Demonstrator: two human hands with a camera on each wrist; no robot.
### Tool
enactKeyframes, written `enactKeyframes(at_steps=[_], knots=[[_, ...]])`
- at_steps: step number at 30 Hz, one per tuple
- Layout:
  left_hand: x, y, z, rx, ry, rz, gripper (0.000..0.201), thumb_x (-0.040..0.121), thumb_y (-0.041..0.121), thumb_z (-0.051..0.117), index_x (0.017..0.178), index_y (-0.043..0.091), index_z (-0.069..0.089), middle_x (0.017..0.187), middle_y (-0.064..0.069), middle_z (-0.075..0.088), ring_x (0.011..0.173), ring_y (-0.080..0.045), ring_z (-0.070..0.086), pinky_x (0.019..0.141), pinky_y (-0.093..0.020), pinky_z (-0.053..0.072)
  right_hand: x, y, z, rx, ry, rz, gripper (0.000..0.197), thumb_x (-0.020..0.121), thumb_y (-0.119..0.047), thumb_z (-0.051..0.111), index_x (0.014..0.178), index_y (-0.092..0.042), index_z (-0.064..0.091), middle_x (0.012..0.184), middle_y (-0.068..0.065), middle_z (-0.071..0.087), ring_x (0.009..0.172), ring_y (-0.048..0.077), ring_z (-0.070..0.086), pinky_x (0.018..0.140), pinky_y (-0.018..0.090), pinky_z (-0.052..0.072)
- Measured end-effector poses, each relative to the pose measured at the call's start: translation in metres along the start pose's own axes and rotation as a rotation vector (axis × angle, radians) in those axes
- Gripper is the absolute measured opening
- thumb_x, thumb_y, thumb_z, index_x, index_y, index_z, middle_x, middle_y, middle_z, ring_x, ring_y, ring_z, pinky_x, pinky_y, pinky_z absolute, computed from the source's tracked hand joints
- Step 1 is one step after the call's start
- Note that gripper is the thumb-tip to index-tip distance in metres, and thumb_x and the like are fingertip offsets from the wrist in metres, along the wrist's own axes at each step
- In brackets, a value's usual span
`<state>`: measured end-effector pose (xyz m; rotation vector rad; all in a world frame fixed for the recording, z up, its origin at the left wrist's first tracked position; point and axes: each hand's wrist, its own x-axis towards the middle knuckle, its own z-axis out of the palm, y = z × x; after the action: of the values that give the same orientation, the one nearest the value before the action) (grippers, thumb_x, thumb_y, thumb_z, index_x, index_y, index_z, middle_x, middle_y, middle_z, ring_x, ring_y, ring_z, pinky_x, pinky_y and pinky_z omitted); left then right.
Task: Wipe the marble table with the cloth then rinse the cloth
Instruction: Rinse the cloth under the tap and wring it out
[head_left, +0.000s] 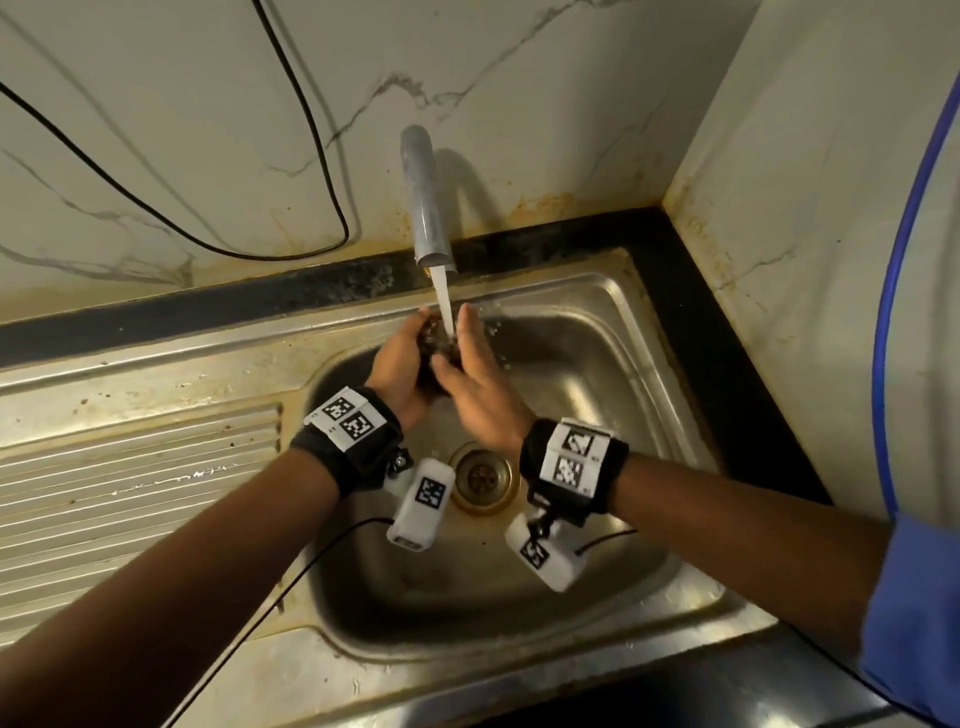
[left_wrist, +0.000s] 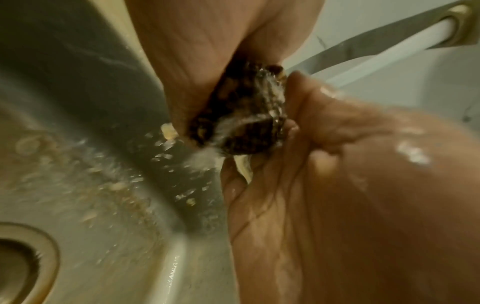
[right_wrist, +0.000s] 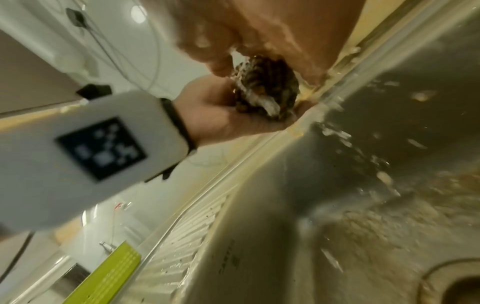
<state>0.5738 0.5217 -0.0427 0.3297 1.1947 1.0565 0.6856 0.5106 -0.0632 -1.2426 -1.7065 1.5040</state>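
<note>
Head view: the grey tap (head_left: 427, 202) stands at the back rim of the steel sink (head_left: 613, 364), its stream of water (head_left: 444, 306) falling straight onto the cloth (head_left: 436, 340). The cloth is a dark wadded lump held directly below the tap spout, above the basin and behind the drain (head_left: 480, 477). The left hand (head_left: 400, 364) cups it from the left of the stream, fingers curled around the wad. The right hand (head_left: 475, 379) lies against it from the right of the stream, fingers straight and together, pressed flat to the cloth. A ribbed drainboard (head_left: 130, 483) extends left of the basin. A black cable (head_left: 311, 171) loops on the marble wall left of the tap.

Left wrist view: the cloth (left_wrist: 241, 115) is wedged between the two palms, wet and dark, with water running over it and spray falling toward the drain (left_wrist: 23, 261). The left hand (left_wrist: 337, 185) fills the lower right; its fingers (left_wrist: 293, 127) bend in around the cloth. The right hand (left_wrist: 197, 51) presses from above. The picture is blurred.

Right wrist view: the cloth (right_wrist: 267, 94) sits in the left hand (right_wrist: 221, 115), whose fingers wrap under it. The right hand (right_wrist: 272, 35) covers it from above; how its fingertips lie cannot be told here. Droplets scatter across the sink (right_wrist: 337, 205) wall below the cloth. A green object (right_wrist: 111, 275) lies beyond the drainboard.
</note>
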Motion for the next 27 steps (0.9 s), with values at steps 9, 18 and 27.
enactKeyframes(at_steps=[9, 18, 27], knots=[[-0.012, -0.01, 0.016, 0.189, 0.072, 0.101, 0.035, 0.103, 0.026, 0.039, 0.126, 0.007, 0.056, 0.118, -0.015, 0.064, 0.105, -0.026, 0.063, 0.085, -0.038, 0.054, 0.051, 0.004, -0.012, 0.138, 0.217, 0.367, 0.045, 0.106, -0.033, 0.029, 0.148, -0.018, 0.036, 0.154, 0.01, 0.035, 0.139, 0.024, 0.036, 0.117, 0.043, 0.027], [-0.011, -0.005, 0.007, 0.068, -0.026, 0.054, 0.046, 0.103, 0.04, 0.033, 0.115, 0.006, 0.062, 0.107, -0.015, 0.068, 0.102, -0.029, 0.065, 0.092, -0.04, 0.052, 0.012, -0.006, 0.006, 0.164, 0.106, 0.02, 0.045, 0.105, -0.039, 0.032, 0.145, -0.02, 0.035, 0.133, 0.003, 0.048, 0.111, 0.006, 0.051, 0.098, 0.027, 0.045], [-0.008, 0.01, 0.008, 0.149, -0.065, 0.028, 0.046, 0.102, 0.045, 0.029, 0.107, 0.01, 0.058, 0.103, -0.013, 0.063, 0.096, -0.025, 0.062, 0.081, -0.035, 0.052, 0.014, -0.007, 0.022, 0.217, 0.068, -0.033, 0.061, 0.088, -0.061, 0.035, 0.138, -0.026, 0.042, 0.136, 0.009, 0.05, 0.126, 0.022, 0.051, 0.106, 0.05, 0.042]])
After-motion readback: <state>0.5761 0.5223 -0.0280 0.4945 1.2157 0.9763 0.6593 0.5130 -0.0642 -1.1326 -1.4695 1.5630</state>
